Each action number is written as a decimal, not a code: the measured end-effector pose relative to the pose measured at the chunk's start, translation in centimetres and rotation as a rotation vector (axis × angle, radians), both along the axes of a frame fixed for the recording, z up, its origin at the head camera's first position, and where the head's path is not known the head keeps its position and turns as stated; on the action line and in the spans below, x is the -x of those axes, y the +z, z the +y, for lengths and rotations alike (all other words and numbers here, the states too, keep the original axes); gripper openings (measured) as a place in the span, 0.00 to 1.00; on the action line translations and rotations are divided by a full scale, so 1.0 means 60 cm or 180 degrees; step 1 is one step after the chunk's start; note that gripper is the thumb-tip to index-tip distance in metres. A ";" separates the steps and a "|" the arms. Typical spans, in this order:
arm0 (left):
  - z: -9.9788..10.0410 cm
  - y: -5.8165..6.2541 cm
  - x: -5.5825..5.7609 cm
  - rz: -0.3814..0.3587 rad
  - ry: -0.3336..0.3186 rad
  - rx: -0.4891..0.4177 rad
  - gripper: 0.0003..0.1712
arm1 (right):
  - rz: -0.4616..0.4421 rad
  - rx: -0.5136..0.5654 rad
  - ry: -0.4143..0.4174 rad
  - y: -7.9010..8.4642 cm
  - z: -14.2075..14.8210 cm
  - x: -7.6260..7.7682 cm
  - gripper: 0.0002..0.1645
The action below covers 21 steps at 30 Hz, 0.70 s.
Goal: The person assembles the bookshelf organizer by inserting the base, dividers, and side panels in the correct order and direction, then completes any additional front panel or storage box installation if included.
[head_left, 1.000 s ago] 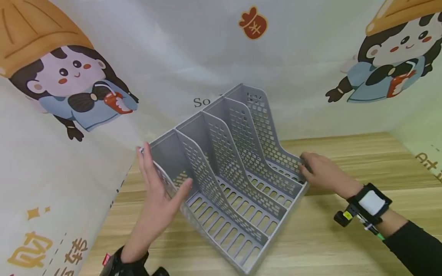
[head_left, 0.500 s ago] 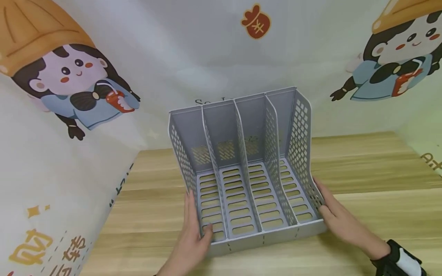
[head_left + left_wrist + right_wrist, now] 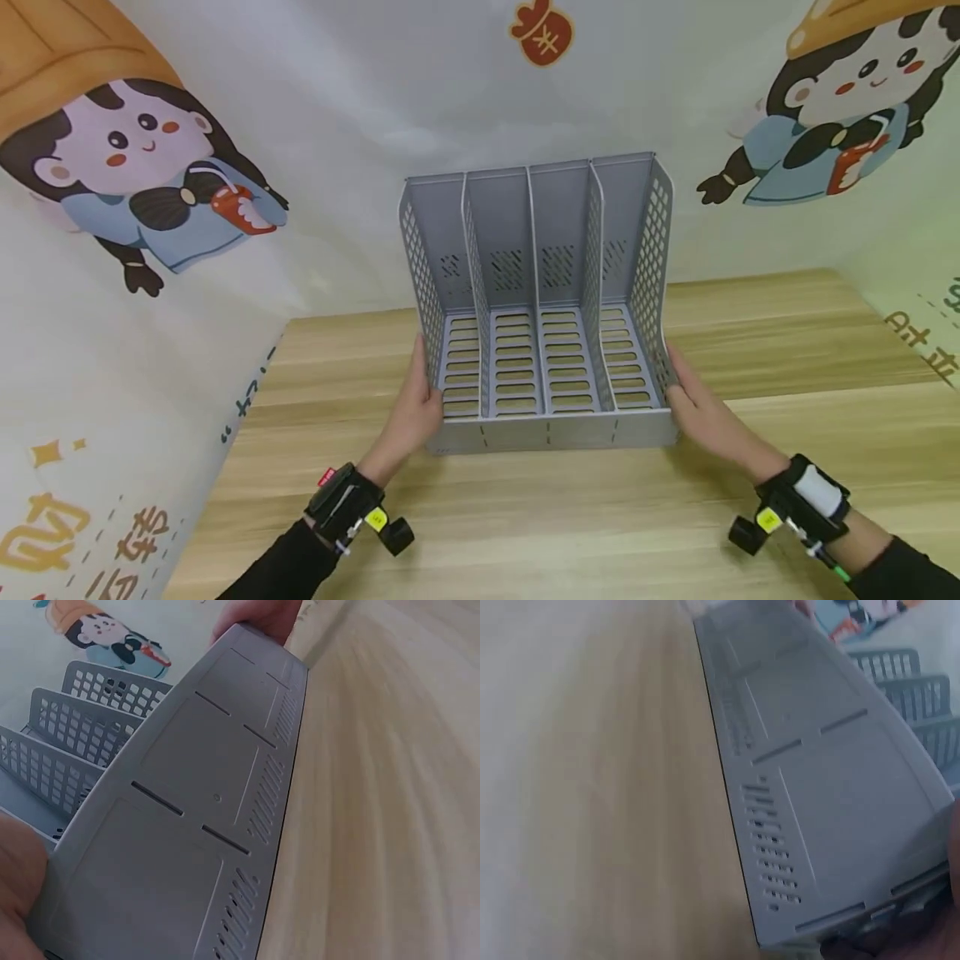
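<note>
A grey plastic desktop file organizer [image 3: 551,432] stands upright, its open front facing me and its tall back by the wall. Three perforated dividers split it into compartments with slotted floors. My left hand [image 3: 411,404] grips its left side near the front corner. On the opposite side my right hand [image 3: 701,412] holds the front right corner; fingers on the outer walls are partly hidden. The left wrist view shows the organizer's front panel [image 3: 172,810] close to the tabletop, with part of my left hand [image 3: 16,889] at the near end. The right wrist view is blurred.
A wood-grain table [image 3: 570,517] lies beneath the organizer. Behind it hangs a pale sheet [image 3: 360,108] printed with cartoon figures. Each wrist wears a black strap with a small camera, the left camera [image 3: 396,535] and the right camera [image 3: 747,535] near the table's front.
The organizer has turned from a slanted position to face me squarely and has moved farther back. Both hands have shifted along with it, from uneven places to its two front corners.
</note>
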State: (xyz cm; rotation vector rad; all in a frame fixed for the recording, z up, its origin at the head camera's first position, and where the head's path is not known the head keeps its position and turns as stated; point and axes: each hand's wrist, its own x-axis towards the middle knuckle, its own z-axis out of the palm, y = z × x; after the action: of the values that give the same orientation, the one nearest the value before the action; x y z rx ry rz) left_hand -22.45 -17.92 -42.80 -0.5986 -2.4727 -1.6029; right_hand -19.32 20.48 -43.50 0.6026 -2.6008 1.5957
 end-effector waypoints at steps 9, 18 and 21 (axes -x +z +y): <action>0.010 -0.001 0.023 -0.0039 0.0076 0.0050 0.44 | -0.0185 -0.0110 -0.0092 0.001 0.020 0.038 0.36; -0.133 0.048 -0.057 -0.0284 -0.0135 0.1377 0.39 | 0.0330 -0.1211 0.0103 0.055 0.102 -0.002 0.37; -0.173 0.056 -0.080 0.0093 -0.0118 0.2046 0.44 | 0.1027 -0.1709 0.0177 0.068 0.134 -0.007 0.40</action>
State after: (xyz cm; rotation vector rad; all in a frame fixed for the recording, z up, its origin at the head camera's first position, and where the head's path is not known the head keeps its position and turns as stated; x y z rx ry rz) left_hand -17.64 -28.32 -39.42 -0.7281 -2.9523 -0.7643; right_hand -18.92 28.54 -39.40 0.8740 -2.7561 0.7070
